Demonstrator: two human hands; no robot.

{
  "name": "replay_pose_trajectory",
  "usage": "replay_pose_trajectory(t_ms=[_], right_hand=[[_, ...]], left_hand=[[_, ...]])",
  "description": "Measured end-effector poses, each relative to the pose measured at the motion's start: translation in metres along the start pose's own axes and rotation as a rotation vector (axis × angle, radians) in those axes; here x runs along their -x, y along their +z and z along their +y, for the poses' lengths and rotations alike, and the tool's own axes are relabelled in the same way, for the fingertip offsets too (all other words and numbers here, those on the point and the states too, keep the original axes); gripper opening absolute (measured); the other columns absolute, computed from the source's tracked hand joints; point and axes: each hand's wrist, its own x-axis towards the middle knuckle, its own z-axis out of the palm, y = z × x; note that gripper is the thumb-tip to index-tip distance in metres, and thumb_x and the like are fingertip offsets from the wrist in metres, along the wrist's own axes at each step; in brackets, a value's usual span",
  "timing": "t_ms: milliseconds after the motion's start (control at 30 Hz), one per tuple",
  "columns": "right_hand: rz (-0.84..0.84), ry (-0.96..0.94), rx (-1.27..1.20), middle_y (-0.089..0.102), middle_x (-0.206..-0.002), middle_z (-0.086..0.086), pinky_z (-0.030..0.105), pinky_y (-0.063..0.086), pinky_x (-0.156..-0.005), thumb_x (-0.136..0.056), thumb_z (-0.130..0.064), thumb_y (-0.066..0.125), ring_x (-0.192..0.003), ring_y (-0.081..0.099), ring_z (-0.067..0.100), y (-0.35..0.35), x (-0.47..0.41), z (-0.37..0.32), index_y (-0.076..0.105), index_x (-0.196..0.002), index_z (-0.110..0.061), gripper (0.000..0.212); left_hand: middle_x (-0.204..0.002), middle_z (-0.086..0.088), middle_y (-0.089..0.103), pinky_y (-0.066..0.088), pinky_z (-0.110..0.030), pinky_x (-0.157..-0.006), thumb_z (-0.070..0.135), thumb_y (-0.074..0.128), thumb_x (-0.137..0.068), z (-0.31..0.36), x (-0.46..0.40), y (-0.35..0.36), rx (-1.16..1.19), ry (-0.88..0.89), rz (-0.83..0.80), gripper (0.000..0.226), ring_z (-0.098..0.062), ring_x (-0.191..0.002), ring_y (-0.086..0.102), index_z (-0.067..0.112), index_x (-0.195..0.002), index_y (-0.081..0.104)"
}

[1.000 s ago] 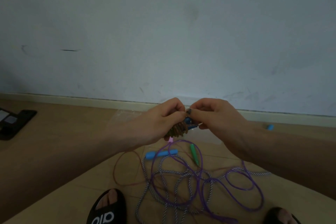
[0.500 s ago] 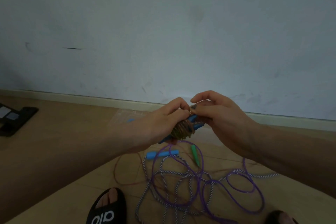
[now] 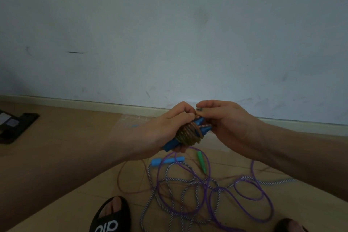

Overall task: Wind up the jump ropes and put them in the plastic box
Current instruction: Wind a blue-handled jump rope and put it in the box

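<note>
- pale wall [image 3: 169, 34] meets wooden floor [image 3: 66, 137] at a baseboard across mid frame.
- left hand [image 3: 165, 130] grips the wound brown rope bundle [image 3: 190, 133], centre frame; right hand [image 3: 226, 124] pinches its top end.
- purple rope [image 3: 250, 194] and striped rope [image 3: 180, 181] sprawl tangled at lower centre.
- clear plastic box [image 3: 130, 122] behind the left hand.

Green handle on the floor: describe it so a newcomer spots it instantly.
Start at the tangle of ropes on the wooden floor, just below the hands. At the tangle's top edge lies the green handle, slim and tapered. Its neighbour, the light blue handle, is fatter and lies crosswise.
</note>
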Motion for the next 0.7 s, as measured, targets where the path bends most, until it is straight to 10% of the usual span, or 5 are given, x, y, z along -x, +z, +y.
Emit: replay_pose_trajectory(t_ms=[433,700], right_hand=[[0.113,-0.04,0.196,0.066,-0.086,0.016,0.039,0.054,-0.081,-0.085,-0.006,0.07,-0.077,0.064,0.023,-0.0012,-0.0018,0.0083,0.055,-0.107,-0.002,0.027],[0.071,-0.025,0.195,0.06,-0.084,0.011,0.028,0.048,-0.064,-0.091,-0.003,0.06,-0.072,0.057,0.019,-0.0003,-0.0068,0.0083,0.059,-0.096,-0.006,0.006]], left_hand=[[-0.08,-0.008,0.065,0.045,-0.028,-0.056,0.033,0.041,-0.104,-0.0029,0.0002,-0.0012,-0.103,0.01,0.064,0.021,-0.019,-0.064,0.054,0.014,-0.107,0.048],[-0.082,-0.007,0.065,0.045,-0.022,-0.053,0.039,0.039,-0.103,-0.0055,-0.003,0.0008,-0.067,0.02,0.029,0.024,-0.016,-0.06,0.054,0.018,-0.107,0.05]])
